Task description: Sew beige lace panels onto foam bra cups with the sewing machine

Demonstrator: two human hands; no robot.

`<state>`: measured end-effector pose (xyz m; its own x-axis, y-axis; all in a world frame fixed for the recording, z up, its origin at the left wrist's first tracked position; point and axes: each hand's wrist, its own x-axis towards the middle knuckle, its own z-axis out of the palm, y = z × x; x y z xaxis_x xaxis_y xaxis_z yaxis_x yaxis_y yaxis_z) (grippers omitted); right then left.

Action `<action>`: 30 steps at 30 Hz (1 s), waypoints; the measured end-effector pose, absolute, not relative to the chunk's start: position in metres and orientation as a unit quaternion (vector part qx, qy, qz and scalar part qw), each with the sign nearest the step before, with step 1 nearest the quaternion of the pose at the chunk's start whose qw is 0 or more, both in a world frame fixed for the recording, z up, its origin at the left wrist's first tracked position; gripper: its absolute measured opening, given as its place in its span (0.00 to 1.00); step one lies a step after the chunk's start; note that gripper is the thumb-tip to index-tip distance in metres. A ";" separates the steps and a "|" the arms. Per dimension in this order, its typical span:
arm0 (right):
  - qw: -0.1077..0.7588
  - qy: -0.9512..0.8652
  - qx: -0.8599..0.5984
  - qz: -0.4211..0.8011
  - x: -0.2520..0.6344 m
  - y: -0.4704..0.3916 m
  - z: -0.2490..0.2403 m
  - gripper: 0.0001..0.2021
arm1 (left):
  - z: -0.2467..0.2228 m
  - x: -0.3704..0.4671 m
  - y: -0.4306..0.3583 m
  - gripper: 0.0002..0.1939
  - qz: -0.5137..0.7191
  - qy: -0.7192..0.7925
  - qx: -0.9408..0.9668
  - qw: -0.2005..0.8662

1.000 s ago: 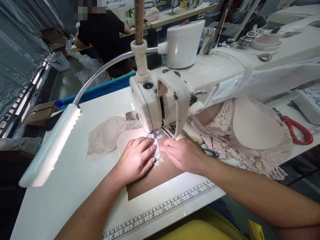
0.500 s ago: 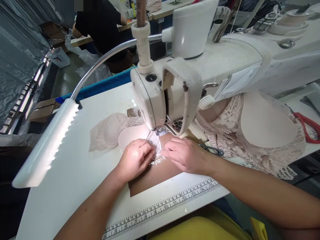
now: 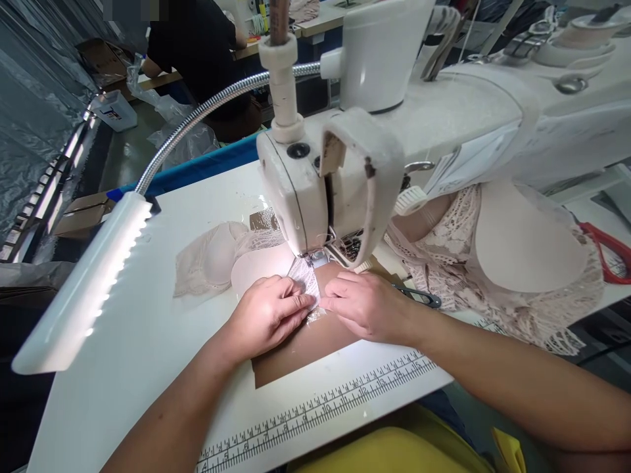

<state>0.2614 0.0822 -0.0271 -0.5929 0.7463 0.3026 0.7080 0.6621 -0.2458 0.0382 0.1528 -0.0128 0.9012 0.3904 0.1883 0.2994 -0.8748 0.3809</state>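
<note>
A pale pink lace bra (image 3: 256,266) lies on the sewing machine's bed, its lace edge (image 3: 306,274) running under the presser foot (image 3: 311,259). My left hand (image 3: 270,316) is closed over that lace, thumb and forefinger pressed on its near end. Facing it from the right, my right hand (image 3: 363,305) has its fingers pinched together at the edge of the lace; the fingertips almost meet those of my left hand. Brown sheeting (image 3: 296,358) covers the bed below both hands. My left fingers hide part of the lace.
The sewing machine head (image 3: 300,190) stands just beyond my hands. A lit lamp (image 3: 83,289) hangs at left. Thread snips (image 3: 419,295), more lace bras (image 3: 522,243) and red-handled scissors (image 3: 608,253) lie at right. A printed ruler (image 3: 315,410) runs along the front edge. A co-worker (image 3: 194,59) sits behind.
My left thumb and forefinger have stretched right and forward onto the near end of the lace. My right hand has stayed about where it was.
</note>
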 end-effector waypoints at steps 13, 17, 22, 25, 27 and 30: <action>0.243 -0.858 -0.447 0.070 0.263 0.081 -0.029 0.11 | -0.019 0.038 0.153 0.13 0.121 0.147 0.979 0.073; 0.272 -0.852 -0.442 0.066 0.263 0.082 -0.031 0.12 | -0.020 0.038 0.153 0.13 0.121 0.147 0.979 0.067; 0.224 -0.875 -0.426 0.049 0.261 0.082 -0.027 0.10 | -0.020 0.037 0.153 0.13 0.118 0.148 0.980 0.066; 0.186 -0.886 -0.424 0.037 0.260 0.080 -0.025 0.09 | -0.017 0.037 0.152 0.14 0.114 0.150 0.978 0.095; 0.177 -0.888 -0.423 0.025 0.259 0.080 -0.025 0.08 | -0.015 0.038 0.152 0.15 0.122 0.165 0.971 0.121; 0.189 -0.888 -0.419 0.017 0.260 0.079 -0.027 0.08 | -0.014 0.043 0.152 0.16 0.139 0.202 0.961 0.129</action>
<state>0.2598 0.0794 -0.0273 -0.5777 0.7504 0.3212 0.7374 0.6485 -0.1888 0.0427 0.1523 -0.0144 0.8799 0.4236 0.2151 0.3521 -0.8854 0.3034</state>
